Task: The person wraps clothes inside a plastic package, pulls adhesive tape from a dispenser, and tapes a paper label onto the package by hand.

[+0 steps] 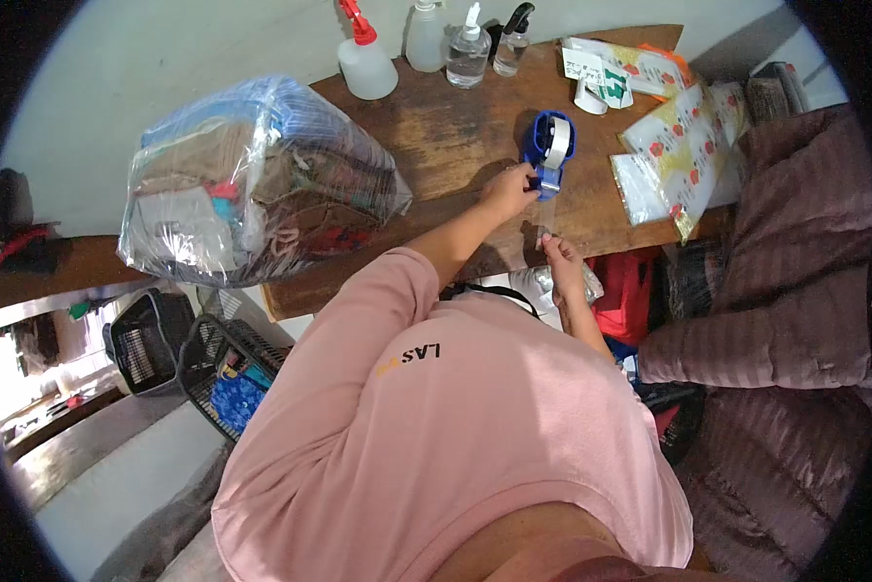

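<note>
A pink T-shirt (455,417) fills the near view, with both arms reached out over a wooden counter (436,136). Nearest, the right hand (562,260) is pinched shut on the free end of a strip of clear tape (541,218) at the counter's front edge. Just beyond, the left hand (510,189) is closed on the handle of a blue tape dispenser (549,150), which lies on the counter near its middle.

For a clean length, the strip is best kept taut and flat between the two hands, the dispenser pressed firmly down, and the tape drawn straight out, so that it neither twists nor folds onto itself; the sticky side is best kept clear of fingers and sleeve.

To the left, a clear plastic bag of folded clothes (261,184) rests on the counter, well apart from the dispenser. Printed packing bags (683,145) lie to the right. Farthest back, a spray bottle (366,58) and pump bottles (468,48) are lined along the wall.
</note>
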